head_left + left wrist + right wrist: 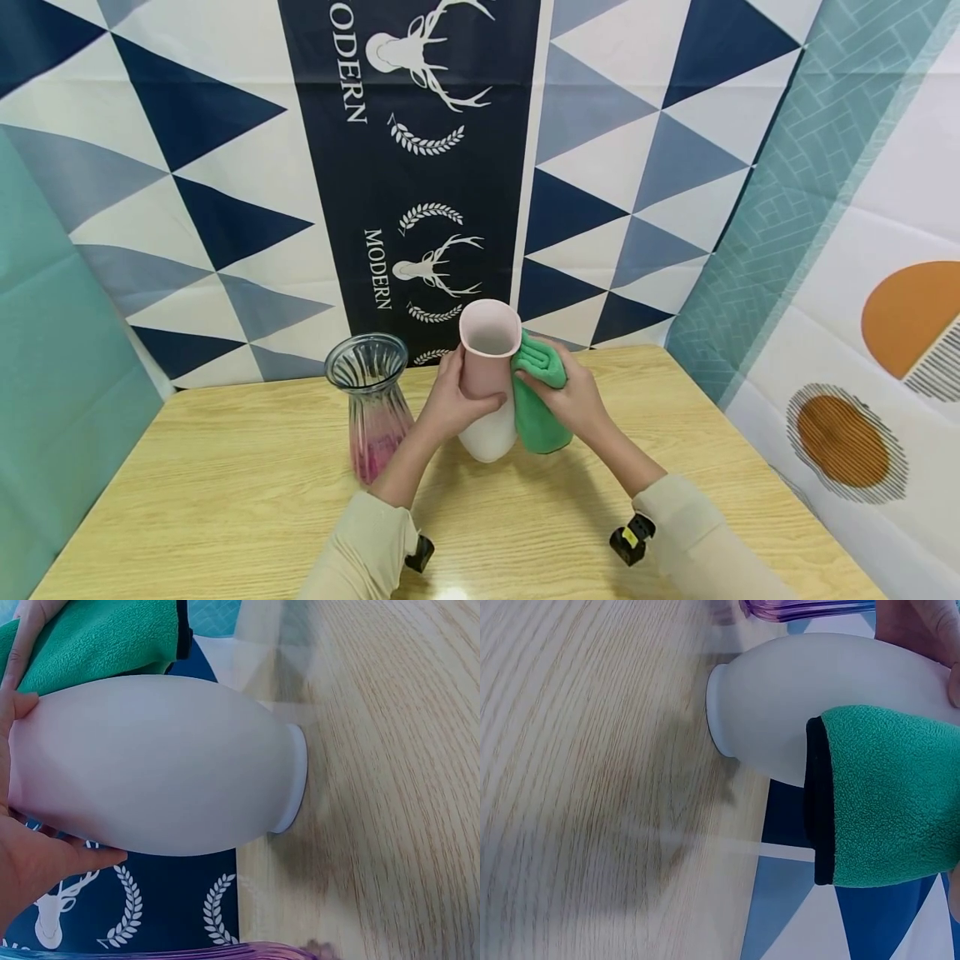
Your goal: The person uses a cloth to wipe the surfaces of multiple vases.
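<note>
A tall vase (487, 383), pink at the neck and white lower down, is in the middle of the head view. My left hand (455, 398) grips it around the upper part, thumb across the front. Whether its base ring (296, 780) touches the table cannot be told. My right hand (573, 393) holds a folded green cloth (542, 421) against the vase's right side, near the rim. In the right wrist view the dark-edged cloth (892, 799) hangs beside the vase's body (810, 682). The inside bottom of the vase is hidden.
A ribbed glass vase (371, 408), bluish at the rim and pink below, stands left of my left forearm. The pale wooden table (247, 500) ends at a patterned backdrop (442, 167). Hanging sheets (832, 350) close off the sides.
</note>
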Motion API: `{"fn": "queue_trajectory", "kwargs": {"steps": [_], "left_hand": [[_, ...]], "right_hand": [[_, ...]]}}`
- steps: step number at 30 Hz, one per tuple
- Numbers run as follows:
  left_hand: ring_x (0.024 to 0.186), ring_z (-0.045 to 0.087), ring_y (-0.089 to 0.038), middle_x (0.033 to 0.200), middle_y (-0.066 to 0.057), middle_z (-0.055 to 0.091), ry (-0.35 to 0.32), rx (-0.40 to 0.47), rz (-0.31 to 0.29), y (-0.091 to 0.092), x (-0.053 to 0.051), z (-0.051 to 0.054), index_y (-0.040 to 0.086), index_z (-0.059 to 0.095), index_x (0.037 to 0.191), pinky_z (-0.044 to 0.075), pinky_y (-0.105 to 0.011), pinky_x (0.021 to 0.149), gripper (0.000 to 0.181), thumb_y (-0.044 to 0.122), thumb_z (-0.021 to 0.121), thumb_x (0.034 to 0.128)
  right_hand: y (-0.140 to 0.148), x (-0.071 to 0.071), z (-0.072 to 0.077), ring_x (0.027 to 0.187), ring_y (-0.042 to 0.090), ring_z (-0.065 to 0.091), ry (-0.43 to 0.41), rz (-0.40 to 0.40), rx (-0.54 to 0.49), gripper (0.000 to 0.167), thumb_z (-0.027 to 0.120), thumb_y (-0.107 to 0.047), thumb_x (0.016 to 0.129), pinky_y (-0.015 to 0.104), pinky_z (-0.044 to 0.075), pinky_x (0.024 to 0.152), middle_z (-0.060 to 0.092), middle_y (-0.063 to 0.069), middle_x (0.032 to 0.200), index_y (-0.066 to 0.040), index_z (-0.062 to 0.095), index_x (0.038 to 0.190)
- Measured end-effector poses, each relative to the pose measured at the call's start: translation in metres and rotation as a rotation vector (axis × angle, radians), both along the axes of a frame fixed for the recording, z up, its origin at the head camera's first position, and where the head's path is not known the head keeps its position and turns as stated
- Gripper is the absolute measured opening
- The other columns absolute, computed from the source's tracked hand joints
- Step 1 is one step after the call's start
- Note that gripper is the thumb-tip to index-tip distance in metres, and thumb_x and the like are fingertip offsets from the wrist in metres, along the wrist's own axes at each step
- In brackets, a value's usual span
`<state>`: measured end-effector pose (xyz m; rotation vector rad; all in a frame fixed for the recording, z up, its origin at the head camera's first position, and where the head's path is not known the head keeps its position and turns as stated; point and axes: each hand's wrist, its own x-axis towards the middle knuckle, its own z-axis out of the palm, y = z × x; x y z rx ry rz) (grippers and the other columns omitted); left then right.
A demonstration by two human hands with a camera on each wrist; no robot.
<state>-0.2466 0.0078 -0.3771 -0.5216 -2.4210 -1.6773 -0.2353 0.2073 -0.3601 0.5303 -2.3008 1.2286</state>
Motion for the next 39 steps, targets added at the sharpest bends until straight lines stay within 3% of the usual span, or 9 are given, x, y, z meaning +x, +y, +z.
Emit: {"fn": "queue_trajectory", "kwargs": {"steps": [13,30,39], "left_hand": [[0.118,0.047,-0.031,0.137,-0.016,0.036,0.003,-0.029,-0.001,-0.001,-0.002,0.0,0.015,0.025,0.148,0.041,-0.048,0.1,0.096,0.025,0.079,0.0691],[0.121,0.044,-0.031,0.137,-0.015,0.035,0.007,-0.014,-0.022,-0.002,-0.003,0.001,0.018,0.025,0.148,0.038,-0.049,0.102,0.096,0.025,0.08,0.0696],[0.122,0.043,-0.028,0.137,-0.011,0.036,0.001,-0.014,-0.013,-0.003,-0.004,-0.001,0.021,0.021,0.149,0.039,-0.049,0.102,0.101,0.032,0.082,0.0692]], "right_hand": [[0.004,0.001,-0.007,0.104,0.028,0.064,-0.002,-0.001,0.071,0.053,0.075,-0.021,0.08,0.044,0.054,0.081,0.065,0.01,0.118,-0.016,0.054,0.128],[0.009,0.007,-0.029,0.108,0.028,0.061,-0.049,-0.024,0.095,0.054,0.074,-0.025,0.08,0.045,0.053,0.085,0.063,0.009,0.121,-0.014,0.053,0.129],[0.011,0.011,-0.044,0.11,0.03,0.061,-0.094,-0.04,0.127,0.055,0.074,-0.027,0.08,0.048,0.051,0.087,0.063,0.009,0.123,-0.015,0.053,0.129]]}}
